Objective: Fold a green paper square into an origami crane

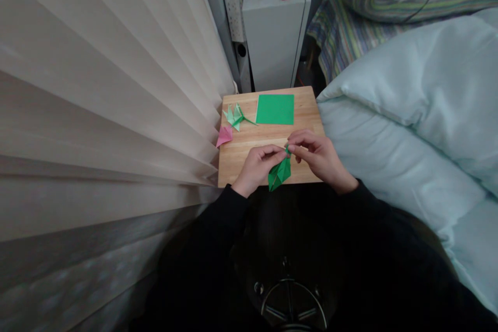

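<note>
While I bend over a small wooden tabletop (241, 158), both my hands are at the narrow upper end of a folded green paper (280, 172). My left hand (260, 166) has thumb and forefinger closed on it just below the tip; my right hand (317, 158) pinches the tip itself, its other fingers loosely curled. The paper's wide, creased body hangs below my left fingertips, over the tabletop's near edge.

I judge this to be a shaping step, the narrow end being folded or pressed. The next move seems to call for a steady left pinch and light, exact right fingertips, since a hard tug might tear or open the folds.

Beyond my hands lies a flat green sheet (275, 109). Left of it are a pointed pale-green folded piece (234, 115) and, nearer me, a pink folded paper (224, 136) at the tabletop's left edge.
</note>
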Demonstrator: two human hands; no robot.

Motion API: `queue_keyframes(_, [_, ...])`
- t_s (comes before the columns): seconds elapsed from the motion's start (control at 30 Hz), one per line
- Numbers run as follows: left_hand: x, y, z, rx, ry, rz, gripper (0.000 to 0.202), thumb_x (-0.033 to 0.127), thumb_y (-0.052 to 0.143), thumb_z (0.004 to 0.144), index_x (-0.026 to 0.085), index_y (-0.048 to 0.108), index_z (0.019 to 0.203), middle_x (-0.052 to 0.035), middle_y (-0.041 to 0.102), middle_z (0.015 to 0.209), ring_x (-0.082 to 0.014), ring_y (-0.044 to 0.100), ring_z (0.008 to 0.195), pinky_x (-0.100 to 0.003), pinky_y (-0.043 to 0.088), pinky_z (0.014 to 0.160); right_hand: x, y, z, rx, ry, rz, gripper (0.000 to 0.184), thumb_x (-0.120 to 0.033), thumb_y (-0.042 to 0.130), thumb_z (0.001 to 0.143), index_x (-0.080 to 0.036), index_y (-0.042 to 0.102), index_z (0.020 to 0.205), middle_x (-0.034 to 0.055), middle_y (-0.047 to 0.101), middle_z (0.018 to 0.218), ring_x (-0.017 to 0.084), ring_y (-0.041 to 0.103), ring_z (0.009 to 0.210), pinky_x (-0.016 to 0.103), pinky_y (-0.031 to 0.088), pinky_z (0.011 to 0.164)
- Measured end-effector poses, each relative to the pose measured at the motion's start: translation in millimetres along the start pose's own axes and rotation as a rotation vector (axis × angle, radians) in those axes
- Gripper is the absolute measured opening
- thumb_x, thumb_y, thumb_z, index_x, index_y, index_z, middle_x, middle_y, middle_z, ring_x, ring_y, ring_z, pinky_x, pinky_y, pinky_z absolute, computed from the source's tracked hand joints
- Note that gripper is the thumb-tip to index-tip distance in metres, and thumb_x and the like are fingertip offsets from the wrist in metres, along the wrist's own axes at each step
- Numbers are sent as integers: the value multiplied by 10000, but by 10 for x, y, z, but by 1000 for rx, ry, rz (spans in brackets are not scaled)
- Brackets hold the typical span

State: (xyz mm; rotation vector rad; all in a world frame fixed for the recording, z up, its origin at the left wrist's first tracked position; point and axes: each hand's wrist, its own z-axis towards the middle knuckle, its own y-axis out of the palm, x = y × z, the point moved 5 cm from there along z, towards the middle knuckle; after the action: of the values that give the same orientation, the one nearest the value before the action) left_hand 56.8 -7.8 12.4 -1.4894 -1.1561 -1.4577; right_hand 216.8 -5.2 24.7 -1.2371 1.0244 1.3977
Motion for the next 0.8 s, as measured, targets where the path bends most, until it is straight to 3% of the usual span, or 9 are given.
queue_keyframes(0.2, [36, 38, -76, -66, -173, -141, 239, 411, 824, 771, 175, 782, 768, -38, 707, 751, -137, 587, 662, -292, 441, 650, 5, -27, 19, -46, 44, 18, 231, -468, 851, 766, -246, 791, 746, 85, 677, 1104, 243, 630, 1078, 323, 565, 718])
queue_keyframes(0.4, [39, 63, -95, -84, -237, -242, 246, 418, 840, 744, 181, 776, 734, -34, 687, 716, -133, 594, 653, -289, 449, 647, -45, -5, -2, -71, 44, 33, 207, -455, 849, 773, -258, 789, 756, 86, 681, 1157, 270, 604, 1195, 377, 578, 820])
queue_keyframes(0.63, [0, 44, -68, -13, -175, -182, 270, 449, 867, 714, 197, 807, 789, -65, 774, 861, -175, 668, 783, -298, 501, 708, -67, -10, -4, -41, 67, 15, 242, -485, 852, 754, -254, 782, 739, 87, 672, 1182, 281, 602, 1208, 373, 578, 807])
queue_keyframes(0.8, [-13, 33, -55, 7, -142, -159, 225, 413, 862, 724, 202, 818, 789, -59, 792, 851, -178, 694, 805, -304, 521, 759, -61, -8, -5, -33, 64, 24, 217, -457, 850, 761, -252, 784, 733, 91, 670, 1189, 280, 599, 1211, 365, 569, 802])
